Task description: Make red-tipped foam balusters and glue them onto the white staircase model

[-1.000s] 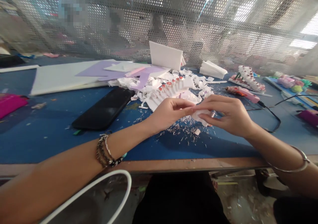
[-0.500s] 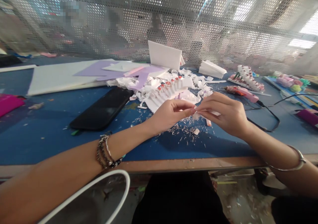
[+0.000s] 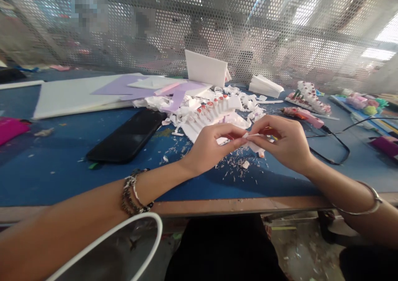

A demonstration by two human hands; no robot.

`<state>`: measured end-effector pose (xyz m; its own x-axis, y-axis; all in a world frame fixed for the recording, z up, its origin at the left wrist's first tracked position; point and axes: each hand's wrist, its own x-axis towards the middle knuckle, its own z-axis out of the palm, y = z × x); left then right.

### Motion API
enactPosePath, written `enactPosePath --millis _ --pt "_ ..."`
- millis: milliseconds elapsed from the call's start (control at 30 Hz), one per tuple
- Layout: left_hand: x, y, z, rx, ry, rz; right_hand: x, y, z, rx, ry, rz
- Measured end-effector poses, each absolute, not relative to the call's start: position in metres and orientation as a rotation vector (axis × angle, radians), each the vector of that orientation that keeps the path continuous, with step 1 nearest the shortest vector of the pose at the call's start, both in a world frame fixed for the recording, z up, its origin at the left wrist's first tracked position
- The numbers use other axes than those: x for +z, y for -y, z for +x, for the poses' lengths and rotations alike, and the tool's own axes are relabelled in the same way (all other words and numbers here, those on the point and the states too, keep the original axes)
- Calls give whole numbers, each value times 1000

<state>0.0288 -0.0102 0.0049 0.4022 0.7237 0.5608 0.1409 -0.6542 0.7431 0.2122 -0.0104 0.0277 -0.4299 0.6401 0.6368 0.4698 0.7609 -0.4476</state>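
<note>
My left hand (image 3: 214,146) and my right hand (image 3: 281,142) meet over the front of a scrap pile, fingertips touching. Between them they pinch a small white piece (image 3: 253,145), thin like foam or paper; its exact kind is hard to make out, and the fingers cover part of it. Both hands are closed on it. Behind them lies a heap of white scraps (image 3: 183,111), with a row of small red-topped white pieces (image 3: 214,104) on a white sheet. Fine white shavings and a small white bit (image 3: 245,164) are scattered on the blue table just below the hands.
A black phone (image 3: 127,135) lies left of the pile, before white and lavender sheets (image 3: 74,96). On the right are a pink corded tool (image 3: 311,118), a red-dotted white model (image 3: 311,96) and colourful pompoms (image 3: 360,101). A perforated metal screen (image 3: 217,28) stands behind.
My right hand's fingers have arched up and the thumb shows more. More of the white piece is visible between the hands. My left hand has shifted slightly.
</note>
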Motion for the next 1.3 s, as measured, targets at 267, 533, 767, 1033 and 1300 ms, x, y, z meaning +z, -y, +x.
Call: enactPosePath --millis 267,533,767,1033,1300 --pt "5 9 30 1310 -696 1938 32 9 213 650 1935 -869" --pt "8 12 29 1251 -679 1703 28 5 209 888 1834 -785" --pt "7 10 32 1282 -667 1646 20 6 209 800 1882 -711" --pt "3 15 36 1342 -654 1661 20 8 210 475 1962 -657" --pt "10 18 37 1256 -645 1687 15 6 209 477 1970 -629"
